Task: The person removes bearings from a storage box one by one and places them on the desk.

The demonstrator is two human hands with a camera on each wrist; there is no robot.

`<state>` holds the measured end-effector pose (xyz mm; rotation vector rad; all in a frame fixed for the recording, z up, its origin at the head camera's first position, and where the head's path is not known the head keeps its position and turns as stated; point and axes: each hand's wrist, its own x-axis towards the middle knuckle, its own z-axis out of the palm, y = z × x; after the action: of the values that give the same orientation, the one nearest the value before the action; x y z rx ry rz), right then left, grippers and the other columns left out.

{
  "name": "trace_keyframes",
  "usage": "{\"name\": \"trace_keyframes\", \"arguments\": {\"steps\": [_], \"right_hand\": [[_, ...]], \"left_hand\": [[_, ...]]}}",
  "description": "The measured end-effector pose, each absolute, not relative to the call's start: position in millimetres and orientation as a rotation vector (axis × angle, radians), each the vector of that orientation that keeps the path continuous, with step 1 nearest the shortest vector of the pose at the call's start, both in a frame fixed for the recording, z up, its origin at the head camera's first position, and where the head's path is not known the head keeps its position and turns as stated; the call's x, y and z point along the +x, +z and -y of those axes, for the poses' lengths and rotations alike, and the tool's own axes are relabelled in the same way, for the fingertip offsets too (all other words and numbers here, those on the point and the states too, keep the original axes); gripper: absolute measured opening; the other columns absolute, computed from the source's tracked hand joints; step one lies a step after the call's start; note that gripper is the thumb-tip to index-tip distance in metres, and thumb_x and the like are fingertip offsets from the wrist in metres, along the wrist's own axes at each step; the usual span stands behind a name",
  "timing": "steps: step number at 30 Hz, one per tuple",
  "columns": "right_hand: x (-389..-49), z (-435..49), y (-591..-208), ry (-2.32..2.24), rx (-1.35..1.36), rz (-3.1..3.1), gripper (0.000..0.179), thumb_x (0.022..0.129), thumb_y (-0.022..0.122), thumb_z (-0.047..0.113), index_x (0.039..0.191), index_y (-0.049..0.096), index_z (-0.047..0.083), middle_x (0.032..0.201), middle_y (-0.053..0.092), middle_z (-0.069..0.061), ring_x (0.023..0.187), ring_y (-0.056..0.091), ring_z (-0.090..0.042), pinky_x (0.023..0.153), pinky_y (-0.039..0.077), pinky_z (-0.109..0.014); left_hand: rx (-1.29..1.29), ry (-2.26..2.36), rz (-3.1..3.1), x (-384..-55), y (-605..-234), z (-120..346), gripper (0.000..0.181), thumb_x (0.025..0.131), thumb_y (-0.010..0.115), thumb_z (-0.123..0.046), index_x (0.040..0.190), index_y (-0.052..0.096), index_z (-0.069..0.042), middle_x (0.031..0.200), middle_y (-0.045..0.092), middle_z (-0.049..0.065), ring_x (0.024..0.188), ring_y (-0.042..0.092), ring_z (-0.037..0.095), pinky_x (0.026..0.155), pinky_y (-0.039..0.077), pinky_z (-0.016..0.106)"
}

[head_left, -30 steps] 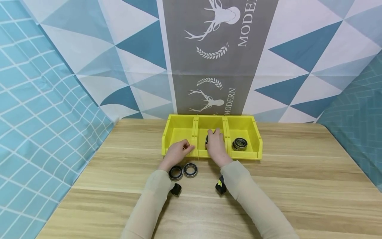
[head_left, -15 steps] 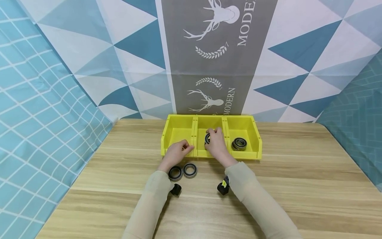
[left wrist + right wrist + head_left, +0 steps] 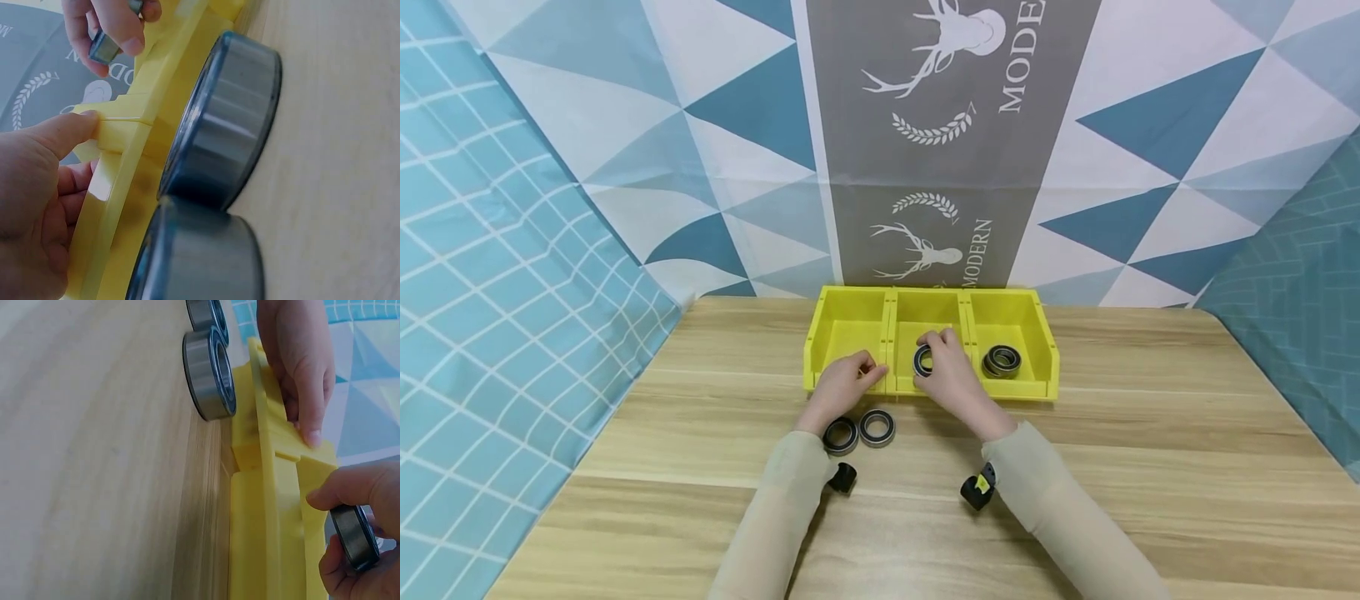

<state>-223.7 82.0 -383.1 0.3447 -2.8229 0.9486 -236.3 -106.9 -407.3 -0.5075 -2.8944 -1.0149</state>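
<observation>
My right hand [image 3: 951,375] pinches a ball bearing [image 3: 922,361] with a black seal and steel rim, over the middle compartment of the yellow bin [image 3: 928,387]. In the right wrist view this bearing [image 3: 355,537] stands on edge between thumb and fingers. My left hand [image 3: 841,385] holds the bin's front at the left compartment. Its thumb presses the top of the divider between the left and middle compartments, and its fingers curl inside the front wall, as the left wrist view shows. Two bearings lie side by side on the table before the bin, a left one [image 3: 841,435] and a right one [image 3: 877,427].
More bearings [image 3: 1002,361] lie stacked in the right compartment. The bin stands at the back of the wooden table [image 3: 895,533], against a patterned cloth backdrop [image 3: 760,167]. A black wrist camera [image 3: 977,490] sits under the right sleeve, another camera [image 3: 844,477] under the left.
My right hand has drawn back slightly towards the front of the middle compartment, bringing the bearing with it; more of its ring shows. My left hand stays where it was.
</observation>
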Motion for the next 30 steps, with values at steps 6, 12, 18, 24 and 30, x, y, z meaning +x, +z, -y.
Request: {"name": "trace_keyframes", "arguments": {"steps": [6, 12, 18, 24, 30], "right_hand": [[-211, -84, -381, 0.908, 0.4, 2.799, 0.048, 0.069, 0.072, 0.012, 0.111, 0.052, 0.005, 0.103, 0.045, -0.011, 0.078, 0.051, -0.021, 0.07, 0.047, -0.033], [-201, -87, -382, 0.898, 0.436, 2.809, 0.046, 0.069, 0.072, 0.013, 0.11, 0.054, 0.008, 0.102, 0.048, -0.008, 0.079, 0.052, -0.019, 0.069, 0.047, -0.031], [-192, -86, -385, 0.884, 0.505, 2.837, 0.048, 0.068, 0.073, 0.014, 0.112, 0.055, 0.008, 0.107, 0.051, -0.007, 0.082, 0.053, -0.018, 0.071, 0.047, -0.032], [-186, -84, -384, 0.867, 0.544, 2.848, 0.05, 0.068, 0.073, 0.015, 0.114, 0.055, 0.009, 0.109, 0.052, -0.007, 0.088, 0.056, -0.02, 0.075, 0.048, -0.034], [-180, -83, -385, 0.872, 0.577, 2.867, 0.052, 0.068, 0.074, 0.015, 0.116, 0.054, 0.009, 0.109, 0.054, -0.007, 0.092, 0.056, -0.022, 0.078, 0.048, -0.037]], "left_hand": [[-0.505, -1.008, 2.894, -236, -406, 106, 0.026, 0.09, 0.053, -0.04, 0.08, 0.054, -0.015, 0.066, 0.05, -0.002, 0.059, 0.044, 0.014, 0.058, 0.035, 0.027], [-0.508, -0.994, 2.899, -237, -405, 105, 0.027, 0.09, 0.053, -0.04, 0.08, 0.054, -0.015, 0.064, 0.049, -0.002, 0.059, 0.043, 0.014, 0.058, 0.034, 0.026], [-0.512, -0.991, 2.898, -236, -405, 106, 0.027, 0.09, 0.053, -0.039, 0.08, 0.054, -0.015, 0.065, 0.05, -0.002, 0.059, 0.043, 0.014, 0.058, 0.035, 0.026], [-0.512, -0.993, 2.904, -237, -406, 106, 0.028, 0.09, 0.052, -0.04, 0.081, 0.054, -0.014, 0.065, 0.049, -0.001, 0.059, 0.043, 0.014, 0.057, 0.034, 0.026], [-0.513, -0.981, 2.915, -238, -406, 107, 0.028, 0.091, 0.051, -0.04, 0.081, 0.053, -0.014, 0.065, 0.049, -0.002, 0.059, 0.043, 0.014, 0.058, 0.034, 0.027]]}}
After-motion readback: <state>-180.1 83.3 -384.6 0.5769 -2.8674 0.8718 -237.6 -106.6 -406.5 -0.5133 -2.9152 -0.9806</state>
